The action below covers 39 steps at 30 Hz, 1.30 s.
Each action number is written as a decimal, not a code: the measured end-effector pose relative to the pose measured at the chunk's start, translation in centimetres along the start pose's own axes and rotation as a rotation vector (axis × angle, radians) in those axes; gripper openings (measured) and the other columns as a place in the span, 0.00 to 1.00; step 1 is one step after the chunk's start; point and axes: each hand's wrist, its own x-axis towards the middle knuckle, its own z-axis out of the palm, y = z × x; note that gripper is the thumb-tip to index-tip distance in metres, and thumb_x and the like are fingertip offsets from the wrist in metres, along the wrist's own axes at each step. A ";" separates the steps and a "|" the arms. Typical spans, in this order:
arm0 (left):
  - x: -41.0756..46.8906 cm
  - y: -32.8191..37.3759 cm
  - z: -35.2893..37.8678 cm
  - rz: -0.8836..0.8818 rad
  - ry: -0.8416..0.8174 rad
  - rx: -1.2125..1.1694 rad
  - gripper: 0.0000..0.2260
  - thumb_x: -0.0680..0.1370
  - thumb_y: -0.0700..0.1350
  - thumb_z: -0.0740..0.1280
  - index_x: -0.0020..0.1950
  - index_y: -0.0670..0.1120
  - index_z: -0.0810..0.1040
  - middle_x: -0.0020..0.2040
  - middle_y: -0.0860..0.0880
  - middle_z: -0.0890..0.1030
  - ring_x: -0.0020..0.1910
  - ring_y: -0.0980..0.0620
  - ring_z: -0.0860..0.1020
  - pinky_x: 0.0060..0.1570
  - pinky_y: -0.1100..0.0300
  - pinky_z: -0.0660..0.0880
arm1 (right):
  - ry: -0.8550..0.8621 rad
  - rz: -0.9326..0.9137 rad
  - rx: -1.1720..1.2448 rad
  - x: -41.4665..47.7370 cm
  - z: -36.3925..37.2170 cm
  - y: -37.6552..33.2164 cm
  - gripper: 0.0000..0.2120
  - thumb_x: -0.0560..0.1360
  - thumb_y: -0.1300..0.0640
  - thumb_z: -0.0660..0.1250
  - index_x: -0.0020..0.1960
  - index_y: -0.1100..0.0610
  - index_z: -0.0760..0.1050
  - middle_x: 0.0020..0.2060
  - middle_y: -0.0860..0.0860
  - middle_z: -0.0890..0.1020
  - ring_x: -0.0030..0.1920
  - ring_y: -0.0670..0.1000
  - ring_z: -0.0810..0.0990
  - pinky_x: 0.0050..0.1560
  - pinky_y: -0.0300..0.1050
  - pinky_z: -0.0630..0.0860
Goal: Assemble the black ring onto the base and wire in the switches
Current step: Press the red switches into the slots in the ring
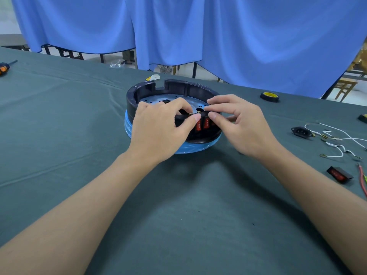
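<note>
The black ring [178, 86] sits on the round base [196, 148], which is wrapped in blue film, at the middle of the table. Red rocker switches [202, 124] are set in the ring's near wall. My left hand [158, 126] grips that near wall, thumb outside and fingers inside. My right hand [236, 120] pinches the wall's top edge just right of the switches. A spare red switch [340, 174] lies on the cloth at the right. White wires [337, 139] with terminals and a black power socket [301, 132] lie at the right too.
A dark green cloth [59, 116] covers the table. A roll of black tape [269, 96] lies behind my right hand. An orange-handled screwdriver [5, 67] rests at the far left. Red and green wires [362, 179] reach in at the right edge. Blue curtains hang behind.
</note>
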 end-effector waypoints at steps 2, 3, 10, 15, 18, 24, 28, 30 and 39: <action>-0.1 0.0 0.2 0.006 0.045 0.042 0.15 0.74 0.60 0.65 0.48 0.52 0.84 0.39 0.53 0.84 0.42 0.51 0.77 0.54 0.45 0.72 | 0.051 -0.032 -0.032 0.1 0.0 0.2 0.10 0.78 0.63 0.65 0.55 0.58 0.83 0.54 0.46 0.80 0.51 0.45 0.79 0.55 0.43 0.76; -0.1 0.0 0.3 0.012 0.063 0.061 0.14 0.74 0.60 0.65 0.47 0.53 0.85 0.39 0.53 0.83 0.43 0.51 0.77 0.54 0.47 0.71 | 0.064 -0.029 -0.036 0.1 0.0 0.3 0.10 0.78 0.64 0.65 0.55 0.58 0.83 0.54 0.46 0.80 0.53 0.45 0.78 0.56 0.43 0.76; 0.2 -0.2 0.8 0.096 0.112 0.176 0.13 0.74 0.60 0.67 0.48 0.54 0.87 0.44 0.53 0.83 0.48 0.48 0.76 0.52 0.55 0.60 | -0.012 0.002 -0.054 -0.1 0.0 0.8 0.11 0.78 0.60 0.65 0.58 0.55 0.82 0.54 0.43 0.80 0.62 0.46 0.74 0.66 0.46 0.70; 0.4 0.2 1.1 0.140 0.100 0.195 0.11 0.74 0.55 0.68 0.46 0.51 0.87 0.40 0.51 0.83 0.47 0.45 0.77 0.49 0.54 0.60 | -0.045 0.020 0.002 -0.1 -0.1 0.9 0.10 0.78 0.57 0.66 0.57 0.51 0.82 0.51 0.37 0.79 0.61 0.45 0.73 0.60 0.49 0.74; 0.6 0.4 1.1 0.130 0.106 0.222 0.11 0.74 0.54 0.68 0.45 0.51 0.87 0.38 0.52 0.81 0.47 0.45 0.76 0.49 0.54 0.60 | -0.022 -0.002 -0.023 0.0 0.1 0.9 0.08 0.77 0.56 0.67 0.54 0.50 0.83 0.48 0.34 0.78 0.59 0.48 0.74 0.57 0.54 0.75; 0.3 0.2 1.2 0.133 0.104 0.202 0.10 0.75 0.53 0.68 0.46 0.50 0.87 0.40 0.51 0.82 0.46 0.45 0.76 0.49 0.52 0.62 | -0.039 -0.074 -0.127 0.2 -0.1 1.1 0.09 0.77 0.51 0.63 0.54 0.44 0.80 0.44 0.26 0.77 0.58 0.48 0.75 0.52 0.57 0.77; 0.1 -0.4 0.8 0.153 0.109 0.131 0.10 0.77 0.51 0.67 0.47 0.50 0.87 0.42 0.52 0.83 0.46 0.46 0.75 0.47 0.58 0.58 | -0.003 -0.053 -0.119 0.1 -0.6 2.4 0.12 0.79 0.57 0.65 0.61 0.52 0.80 0.56 0.41 0.80 0.62 0.47 0.75 0.59 0.53 0.75; 0.2 -0.6 0.7 0.155 0.113 0.101 0.10 0.77 0.50 0.67 0.46 0.49 0.87 0.41 0.51 0.83 0.45 0.46 0.75 0.47 0.58 0.58 | -0.010 -0.037 -0.119 0.1 -0.6 2.8 0.12 0.79 0.58 0.65 0.61 0.54 0.80 0.59 0.46 0.80 0.64 0.48 0.74 0.61 0.52 0.74; 0.3 -0.6 0.9 0.146 0.101 0.115 0.11 0.77 0.52 0.67 0.45 0.49 0.87 0.41 0.51 0.84 0.43 0.46 0.77 0.48 0.52 0.65 | 0.012 0.006 -0.136 0.5 -0.6 2.4 0.10 0.78 0.55 0.66 0.57 0.48 0.81 0.56 0.38 0.80 0.62 0.47 0.74 0.55 0.57 0.76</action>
